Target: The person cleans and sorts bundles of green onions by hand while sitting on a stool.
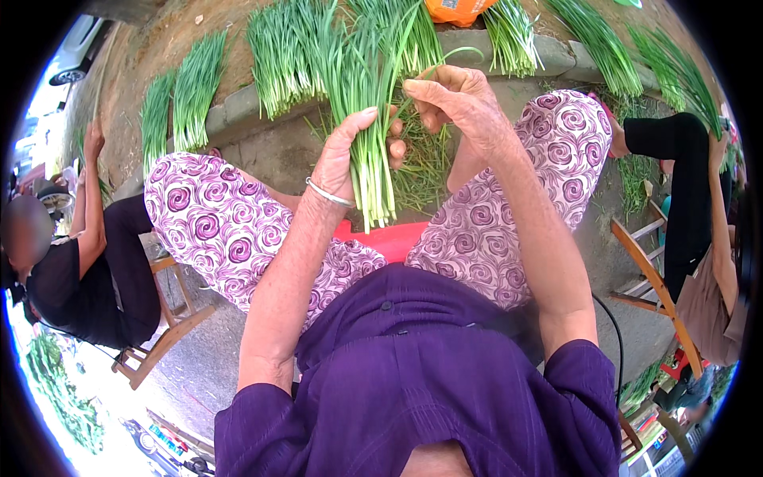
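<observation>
My left hand is wrapped round a bunch of garlic chives, its pale cut ends pointing down toward my lap and its green leaves fanning away from me. My right hand is close beside the bunch on its right, thumb and forefinger pinched together on a thin chive leaf that curls up above the fingers. Whether that leaf still joins the bunch is hard to see. Below the bunch, part of a red plastic seat shows between my knees.
Several chive bundles lie along a stone curb ahead. An orange bag sits at the far edge. Loose trimmings litter the ground between my feet. People sit on wooden chairs at left and right; the right one holds chives.
</observation>
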Demonstrator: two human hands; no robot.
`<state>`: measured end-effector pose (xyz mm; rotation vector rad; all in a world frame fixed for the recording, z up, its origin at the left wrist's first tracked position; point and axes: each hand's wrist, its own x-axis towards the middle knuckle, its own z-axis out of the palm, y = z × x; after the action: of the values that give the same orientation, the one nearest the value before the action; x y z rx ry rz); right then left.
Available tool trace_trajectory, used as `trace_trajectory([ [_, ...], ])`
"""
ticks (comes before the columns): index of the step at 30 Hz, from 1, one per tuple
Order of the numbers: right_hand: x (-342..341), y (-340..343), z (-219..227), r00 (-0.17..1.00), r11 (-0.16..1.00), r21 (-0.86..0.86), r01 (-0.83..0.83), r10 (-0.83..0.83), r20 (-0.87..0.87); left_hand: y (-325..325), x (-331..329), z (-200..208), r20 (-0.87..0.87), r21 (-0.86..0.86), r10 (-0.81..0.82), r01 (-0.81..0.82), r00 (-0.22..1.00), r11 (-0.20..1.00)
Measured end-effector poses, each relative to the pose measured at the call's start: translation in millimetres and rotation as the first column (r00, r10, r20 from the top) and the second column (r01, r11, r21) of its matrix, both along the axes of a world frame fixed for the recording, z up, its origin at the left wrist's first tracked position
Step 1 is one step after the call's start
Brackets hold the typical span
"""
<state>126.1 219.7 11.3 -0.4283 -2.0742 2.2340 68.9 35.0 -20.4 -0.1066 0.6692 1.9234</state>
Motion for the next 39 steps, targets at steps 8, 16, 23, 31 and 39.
trace_trajectory([
  [8,-1.4,0.9,-2.9,0.996,0.996,-0.003,0.093,-0.093,0.002,-0.3,-1.3,-1.3,-0.081,-0.042,0.009,-0.012,0.997,0.999],
  [16,-3.1,9.9,-4.2,0.972,0.97,0.061,0.235,-0.236,-0.001,-0.7,1.3,2.0,-0.114,-0.087,-0.081,0.071,0.99,0.994],
  [23,-3.1,24.8,-12.2,0.92,0.901,0.215,0.376,-0.391,0.033,-3.4,4.2,4.0,-0.133,-0.145,-0.158,0.139,0.978,0.98],
  [31,-3.8,42.5,-10.7,0.888,0.888,0.024,0.459,-0.459,0.015,-4.8,7.5,1.9,-0.193,-0.172,-0.219,0.187,0.956,0.967],
  [39,-6.0,58.5,-13.4,0.744,0.744,-0.279,0.608,-0.656,-0.127,-3.7,3.8,2.5,-0.189,-0.118,-0.165,0.145,0.968,0.982],
])
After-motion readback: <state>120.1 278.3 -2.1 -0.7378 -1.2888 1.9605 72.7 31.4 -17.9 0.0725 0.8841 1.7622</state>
